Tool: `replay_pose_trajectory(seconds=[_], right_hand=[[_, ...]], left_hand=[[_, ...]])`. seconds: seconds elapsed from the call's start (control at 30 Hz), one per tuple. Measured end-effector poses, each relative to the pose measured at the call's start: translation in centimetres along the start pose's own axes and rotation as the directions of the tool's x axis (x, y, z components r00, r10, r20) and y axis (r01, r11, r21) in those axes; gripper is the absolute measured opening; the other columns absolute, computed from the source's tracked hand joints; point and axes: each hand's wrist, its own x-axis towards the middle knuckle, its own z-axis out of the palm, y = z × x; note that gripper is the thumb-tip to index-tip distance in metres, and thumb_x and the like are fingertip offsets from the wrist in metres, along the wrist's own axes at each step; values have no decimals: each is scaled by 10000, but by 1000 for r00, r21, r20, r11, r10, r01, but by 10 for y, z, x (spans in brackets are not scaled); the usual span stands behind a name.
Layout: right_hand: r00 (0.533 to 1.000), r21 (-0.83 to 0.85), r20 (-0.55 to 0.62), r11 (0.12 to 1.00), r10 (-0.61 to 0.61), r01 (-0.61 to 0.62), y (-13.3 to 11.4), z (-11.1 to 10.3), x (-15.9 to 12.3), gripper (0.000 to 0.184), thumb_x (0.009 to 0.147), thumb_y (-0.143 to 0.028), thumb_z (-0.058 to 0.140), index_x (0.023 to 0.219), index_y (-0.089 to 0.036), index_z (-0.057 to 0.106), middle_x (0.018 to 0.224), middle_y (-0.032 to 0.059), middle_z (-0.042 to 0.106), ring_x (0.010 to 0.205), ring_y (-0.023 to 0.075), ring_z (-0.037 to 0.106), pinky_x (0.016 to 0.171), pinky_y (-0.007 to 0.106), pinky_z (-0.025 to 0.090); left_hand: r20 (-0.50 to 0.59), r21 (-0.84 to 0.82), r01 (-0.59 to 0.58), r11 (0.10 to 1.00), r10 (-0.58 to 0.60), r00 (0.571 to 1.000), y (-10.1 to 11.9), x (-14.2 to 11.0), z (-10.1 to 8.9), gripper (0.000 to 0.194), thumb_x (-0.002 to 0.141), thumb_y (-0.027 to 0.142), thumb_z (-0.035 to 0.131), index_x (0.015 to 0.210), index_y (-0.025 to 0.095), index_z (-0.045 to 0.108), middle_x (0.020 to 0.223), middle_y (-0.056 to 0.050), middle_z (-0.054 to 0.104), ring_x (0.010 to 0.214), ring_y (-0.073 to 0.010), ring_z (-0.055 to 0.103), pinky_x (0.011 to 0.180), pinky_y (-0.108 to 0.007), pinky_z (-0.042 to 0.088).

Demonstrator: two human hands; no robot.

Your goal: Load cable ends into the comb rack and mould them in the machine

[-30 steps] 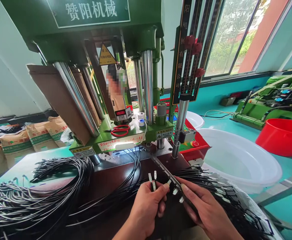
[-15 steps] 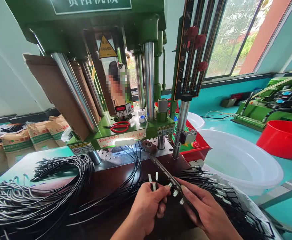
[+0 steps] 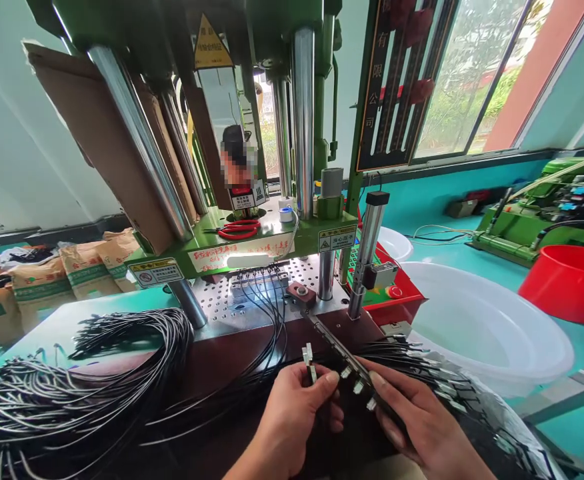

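Note:
My left hand (image 3: 295,417) is closed in a pinch on black cables whose small metal connector tips (image 3: 308,357) stick up above my thumb. My right hand (image 3: 415,420) is closed around a long dark metal fixture bar (image 3: 339,350) that carries several connector tips and runs up towards the press bed. Several black cables (image 3: 267,300) lead from the mould (image 3: 257,287) under the green press (image 3: 252,243) down to my hands. A big bundle of black cables (image 3: 72,393) lies to the left.
A white plastic basin (image 3: 482,327) and a red tub (image 3: 569,280) stand to the right. Red scissors (image 3: 239,230) lie on the press platen. Paper sacks (image 3: 47,277) are stacked at the left. A person stands behind the machine (image 3: 237,163).
The press platen has risen, which uncovers the perforated bed and the mould with its cables. My hands stay at the bar, with the connector tips a little closer to it.

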Motion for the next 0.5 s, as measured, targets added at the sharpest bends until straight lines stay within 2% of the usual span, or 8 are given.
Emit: replay_pose_trajectory(seconds=[0.1,0.17,0.23,0.37,0.5], right_hand=[[999,64,-35,998,-18,21,-3,-3,-6,604,749,-526,656,1237,-179,575,576,-23,482,420,33,264,402,192,122],[999,83,-48,996,-15,19,-4,-4,-8,556,740,-505,674,1195,-193,609,649,1,533,439,34,282,413,196,149],[999,76,-53,997,-9,13,-4,-3,-9,534,728,-507,683,1160,-197,636,632,-1,527,442,39,282,412,194,148],[999,48,-37,998,-30,32,-2,-1,-6,537,726,-516,678,1149,-186,651,519,-24,458,421,42,265,394,185,132],[1000,2,-8,1000,-16,16,-7,-3,-5,567,686,-523,705,1144,-190,666,477,-20,451,406,66,316,378,193,222]], left_hand=[[24,-102,-8,995,11,1000,3,-11,-7,366,626,262,775,891,110,573,727,-14,562,632,-108,563,635,-247,475],[24,-153,-7,988,11,1000,2,-14,-10,398,632,250,776,951,116,580,749,-18,567,649,-110,570,656,-249,471],[-13,-176,-15,984,13,1000,0,-10,-10,409,644,260,770,976,127,572,745,-17,570,623,-106,565,623,-239,457],[-70,-116,-39,992,31,997,-3,4,-4,306,664,249,746,874,107,574,723,-30,586,558,-79,522,533,-196,393],[-55,-53,-32,998,29,998,-4,14,1,272,661,259,731,823,84,601,695,-30,576,512,-63,472,480,-190,344]])
